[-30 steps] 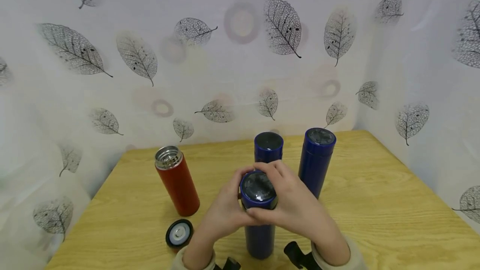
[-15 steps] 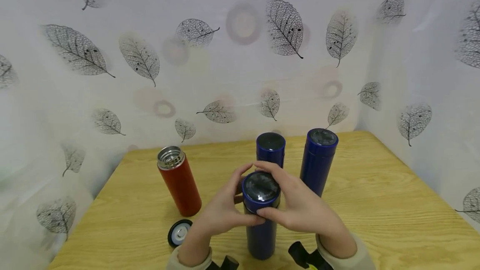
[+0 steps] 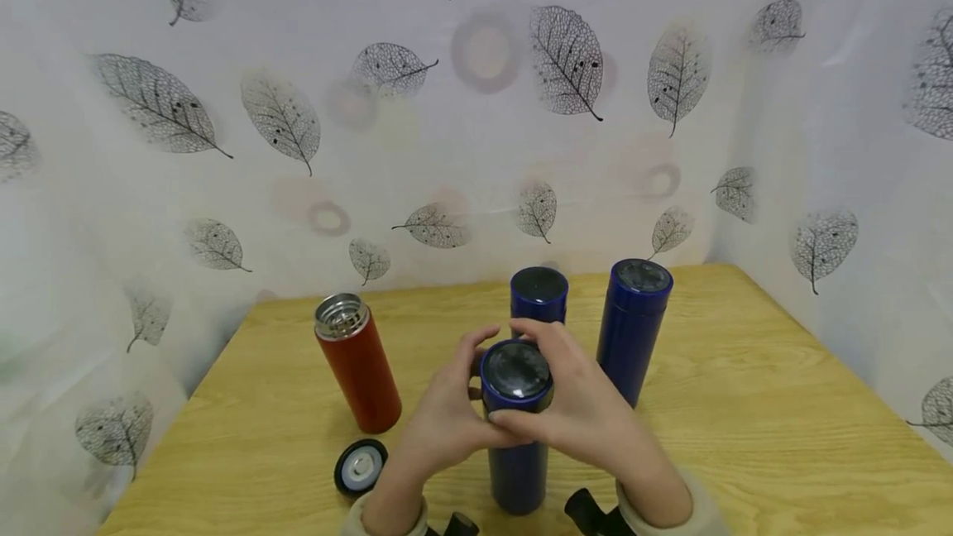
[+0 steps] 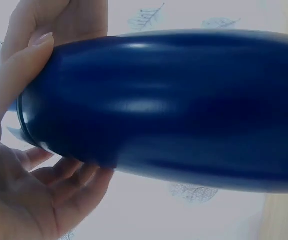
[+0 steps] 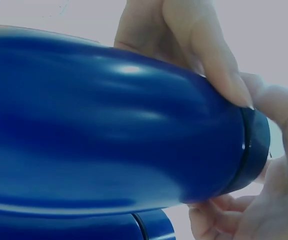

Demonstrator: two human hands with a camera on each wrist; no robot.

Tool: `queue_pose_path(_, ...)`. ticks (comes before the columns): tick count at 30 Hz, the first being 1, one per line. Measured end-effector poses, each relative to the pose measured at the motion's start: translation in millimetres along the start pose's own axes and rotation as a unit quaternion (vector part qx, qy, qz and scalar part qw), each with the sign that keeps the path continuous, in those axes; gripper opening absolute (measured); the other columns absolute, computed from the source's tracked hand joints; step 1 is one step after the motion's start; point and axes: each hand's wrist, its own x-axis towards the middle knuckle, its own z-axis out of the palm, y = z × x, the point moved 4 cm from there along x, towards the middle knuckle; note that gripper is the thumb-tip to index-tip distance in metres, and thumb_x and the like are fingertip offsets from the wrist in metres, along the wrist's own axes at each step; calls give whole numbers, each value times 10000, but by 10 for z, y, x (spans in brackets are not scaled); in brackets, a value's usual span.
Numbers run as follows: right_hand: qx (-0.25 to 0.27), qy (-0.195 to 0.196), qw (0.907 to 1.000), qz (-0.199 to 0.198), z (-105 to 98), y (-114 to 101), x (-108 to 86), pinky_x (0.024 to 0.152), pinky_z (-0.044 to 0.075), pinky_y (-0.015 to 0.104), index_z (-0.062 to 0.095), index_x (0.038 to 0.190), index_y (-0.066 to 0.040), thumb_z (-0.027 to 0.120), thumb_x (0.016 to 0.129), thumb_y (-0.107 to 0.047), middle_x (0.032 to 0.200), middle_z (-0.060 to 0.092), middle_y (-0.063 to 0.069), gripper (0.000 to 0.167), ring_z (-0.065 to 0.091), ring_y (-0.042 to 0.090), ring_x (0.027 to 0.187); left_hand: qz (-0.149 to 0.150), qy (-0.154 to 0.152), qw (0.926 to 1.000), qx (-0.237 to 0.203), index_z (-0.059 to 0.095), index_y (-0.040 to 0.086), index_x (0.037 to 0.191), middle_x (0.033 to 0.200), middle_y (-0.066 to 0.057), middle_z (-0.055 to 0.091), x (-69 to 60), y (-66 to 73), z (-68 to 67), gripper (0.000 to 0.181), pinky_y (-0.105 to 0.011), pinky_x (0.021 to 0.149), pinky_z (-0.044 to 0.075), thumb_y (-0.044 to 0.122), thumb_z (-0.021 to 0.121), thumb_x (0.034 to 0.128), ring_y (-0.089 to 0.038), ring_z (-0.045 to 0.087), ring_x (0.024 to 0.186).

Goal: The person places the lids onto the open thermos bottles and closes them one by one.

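Observation:
A blue thermos flask (image 3: 519, 478) stands upright near the table's front, between my two hands. My left hand (image 3: 439, 416) curls round its upper body from the left, thumb in front and fingers behind. From the right, my right hand (image 3: 588, 412) grips the flask's lid (image 3: 515, 369), thumb across the front and index finger round the back. In the right wrist view a dark seam shows between the blue body (image 5: 109, 125) and the lid (image 5: 259, 145), which sits on the flask. The left wrist view shows the smooth body (image 4: 184, 110) close up.
Two more blue flasks stand behind, one straight back (image 3: 539, 292) and one to the right (image 3: 634, 329). At left is an uncapped red flask (image 3: 361, 375), its lid (image 3: 361, 466) lying underside up on the wooden table (image 3: 759, 404). A leaf-patterned curtain (image 3: 476, 139) surrounds the table.
My right thumb has shifted right along the lid and then back left, while the left hand keeps its place on the flask. The view has drifted slightly; the other flasks stay put.

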Motion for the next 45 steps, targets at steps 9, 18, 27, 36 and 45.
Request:
queue_pose_path(9,-514,4,9986,121,58,29,50,652,462,242,450,1237,-127,789,599,-399,977,408,-18,772,470,88,790,50,-65,9996,284,272,187,1324,1201,-16,485,17,-19,-10,898,-345,775,432,196,819,612,-146,459,1054)
queue_pose_path(18,451,-1095,9920,-429,-34,55,25,813,438,365,257,1358,-175,669,791,-245,1243,418,14,704,464,147,1066,96,-964,9941,-492,144,231,1381,1277,-28,416,32,-83,-27,957,-392,887,395,73,765,669,-189,424,1143)
queue_pose_path(27,612,-570,9957,-407,-42,28,54,798,452,312,358,1297,-119,770,683,-182,1161,506,20,742,519,113,1000,-142,-634,9969,-435,422,103,1237,1151,-14,523,45,-109,-28,696,-371,819,448,74,779,641,-179,506,1021)
queue_pose_path(36,198,190,9996,22,74,35,43,742,464,320,436,1226,-134,790,651,-270,1065,497,-2,689,510,109,921,-375,-123,9990,-211,446,73,1190,1127,-32,533,25,-115,-32,676,-353,793,466,115,803,617,-191,505,1019)
queue_pose_path(45,-276,446,9982,-283,123,-4,58,844,424,415,394,1257,-128,744,714,-261,1239,435,60,660,443,209,1113,-592,503,9956,527,448,51,1195,1135,-99,494,37,-159,-134,662,-377,756,483,176,794,645,-279,491,1018)
